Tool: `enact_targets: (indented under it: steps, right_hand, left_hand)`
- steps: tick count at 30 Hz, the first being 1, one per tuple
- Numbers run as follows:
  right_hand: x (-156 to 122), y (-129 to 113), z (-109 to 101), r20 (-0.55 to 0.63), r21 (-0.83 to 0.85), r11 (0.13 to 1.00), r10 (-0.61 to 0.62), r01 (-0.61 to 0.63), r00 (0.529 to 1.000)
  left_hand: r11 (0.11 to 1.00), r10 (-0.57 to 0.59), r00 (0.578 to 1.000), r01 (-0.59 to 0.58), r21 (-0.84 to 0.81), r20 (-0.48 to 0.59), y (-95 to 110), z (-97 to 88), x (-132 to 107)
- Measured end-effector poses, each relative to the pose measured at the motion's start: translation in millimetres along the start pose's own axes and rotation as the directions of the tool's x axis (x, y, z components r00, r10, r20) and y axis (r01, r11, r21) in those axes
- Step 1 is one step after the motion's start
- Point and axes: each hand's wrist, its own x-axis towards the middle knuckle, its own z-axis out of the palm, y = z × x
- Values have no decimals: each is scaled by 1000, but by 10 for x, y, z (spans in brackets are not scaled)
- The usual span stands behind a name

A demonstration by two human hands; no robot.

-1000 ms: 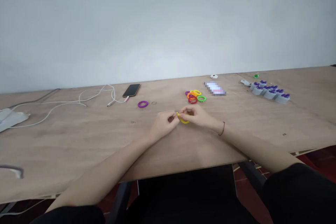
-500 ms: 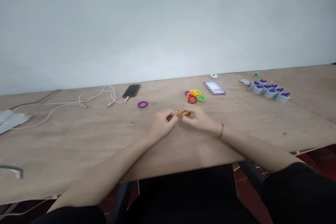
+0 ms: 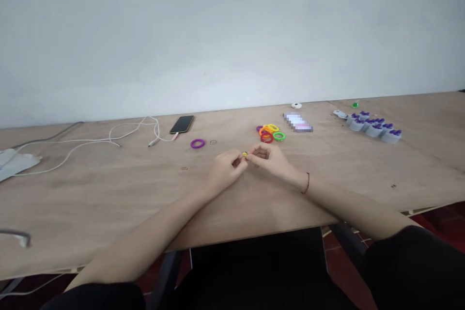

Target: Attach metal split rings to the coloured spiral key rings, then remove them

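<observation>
At the far left of the wooden table (image 3: 127,203), a white object (image 3: 18,162) lies by the edge of the view, with a grey cord end (image 3: 16,236) nearer the person. White cables (image 3: 72,142) run from that side in loose loops, one joining a dark phone (image 3: 182,125) by a pinkish plug (image 3: 175,137). A purple coil ring (image 3: 197,143) lies flat next, with a small thin ring (image 3: 213,142) just beside it and tiny pieces (image 3: 184,168) nearer the person. The left hand (image 3: 227,169) is curled, thumb and fingers pinching a yellow piece (image 3: 244,154), which sits between the two hands above the table's middle. The right hand (image 3: 271,160) meets it from the other side, thumb and forefinger closed on it, the other fingers bent; a reddish cord (image 3: 308,183) circles that wrist. Just beyond lie coil rings in a heap: purple, orange, yellow, a red ring (image 3: 267,137) and a green ring (image 3: 279,136). Farther right come a pixelated rectangle (image 3: 298,122), a white rounded item (image 3: 296,105), another white item (image 3: 340,114), a small green thing (image 3: 355,105), and grey cups with purple tops (image 3: 374,128) standing grouped.
</observation>
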Motion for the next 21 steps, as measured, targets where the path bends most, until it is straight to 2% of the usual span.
enact_targets:
  steps: [4, 14, 19, 21]
  right_hand:
    - [-10, -10, 9, -34, 15, 999, 51, -51, 998]
    - [-15, 95, 17, -33, -88, 993, -83, 79, 996]
    - [-45, 92, 47, -49, -225, 962, -168, 153, 985]
    - [-47, 87, 55, -58, -229, 964, -152, 135, 987]
  left_hand:
    - [1000, 15, 1000, -15, 1, 5, 3, -1, 3]
    - [999, 28, 1000, -29, 32, 1, -23, 21, -20]
    - [998, -7, 1000, 7, 61, 10, -18, 13, -28]
    - [997, -32, 999, 31, 69, 20, -10, 2, -22]
